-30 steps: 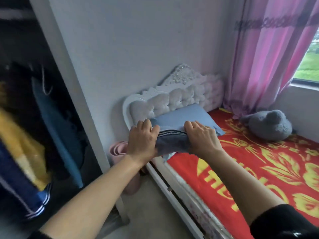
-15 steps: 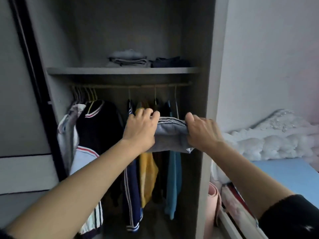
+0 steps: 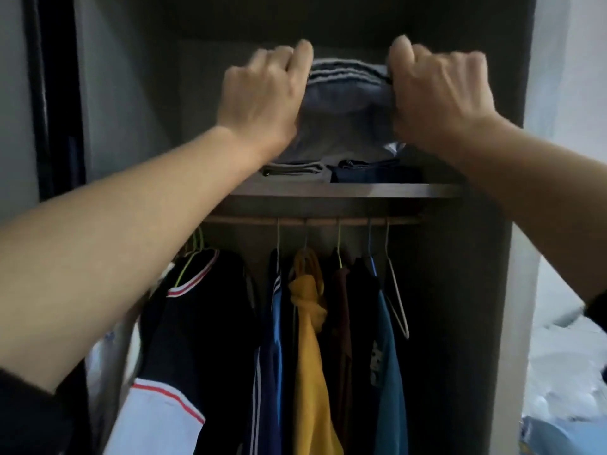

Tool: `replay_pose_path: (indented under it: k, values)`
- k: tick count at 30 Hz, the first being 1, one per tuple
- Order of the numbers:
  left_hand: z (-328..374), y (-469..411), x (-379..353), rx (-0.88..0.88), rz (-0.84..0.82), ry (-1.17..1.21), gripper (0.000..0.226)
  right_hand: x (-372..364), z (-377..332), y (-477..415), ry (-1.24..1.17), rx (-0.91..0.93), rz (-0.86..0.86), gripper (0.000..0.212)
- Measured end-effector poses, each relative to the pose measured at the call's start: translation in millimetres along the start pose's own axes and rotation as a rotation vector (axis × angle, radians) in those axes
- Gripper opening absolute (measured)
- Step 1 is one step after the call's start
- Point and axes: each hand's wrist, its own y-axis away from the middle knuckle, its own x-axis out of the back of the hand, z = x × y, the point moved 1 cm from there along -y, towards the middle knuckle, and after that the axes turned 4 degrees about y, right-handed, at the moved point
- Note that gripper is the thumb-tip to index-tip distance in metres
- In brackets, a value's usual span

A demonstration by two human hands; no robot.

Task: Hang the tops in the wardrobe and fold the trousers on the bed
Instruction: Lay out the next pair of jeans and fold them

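Wardrobe shelf (image 3: 328,191) carries a grey stack (image 3: 295,169) and a dark stack (image 3: 371,174) near its front edge; left hand (image 3: 262,93) and right hand (image 3: 440,96) each grip one end of the folded trousers (image 3: 348,90) above them, so uneven release may topple or unfold the pile.

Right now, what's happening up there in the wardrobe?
A person is putting away folded grey trousers. The left hand and right hand each have a grip on one end, holding them up over the shelf, where a grey pile and a dark pile lie. The trousers are not let go yet. Below, tops hang on the rail.
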Motion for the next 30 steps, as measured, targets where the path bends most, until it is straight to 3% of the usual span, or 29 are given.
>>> replay_pose_path:
  k: [7,16,18,20,21,23,25,26,30]
  values:
    - [6,-80,-124,-0.029,0.065,-0.08,0.074,-124,23,-50,0.085,0.023,0.041,0.042]
    - [7,-140,-257,-0.077,0.133,-0.058,0.056,-255,32,-89,0.1,0.049,0.051,0.052]
    - [15,-157,-282,-0.06,0.119,-0.049,0.056,-281,42,-98,0.128,0.037,0.05,0.053]
    - [26,-168,-306,-0.032,-0.009,0.009,0.064,-310,48,-102,0.13,-0.008,0.011,0.05]
    - [32,-169,-320,-0.019,-0.157,0.056,0.074,-326,48,-101,0.1,-0.035,-0.077,0.049]
    - [42,-159,-349,-0.053,-0.566,0.143,0.081,-359,47,-90,-0.033,-0.055,-0.477,0.055]
    - [48,-143,-376,-0.148,-0.787,0.229,0.055,-385,44,-69,-0.141,-0.079,-0.93,0.061]
    - [50,-138,-385,-0.182,-0.802,0.274,0.047,-395,45,-60,-0.146,-0.093,-1.012,0.061]
    - [44,-138,-392,-0.194,-0.748,0.401,0.048,-410,47,-58,-0.154,-0.053,-0.93,0.06]
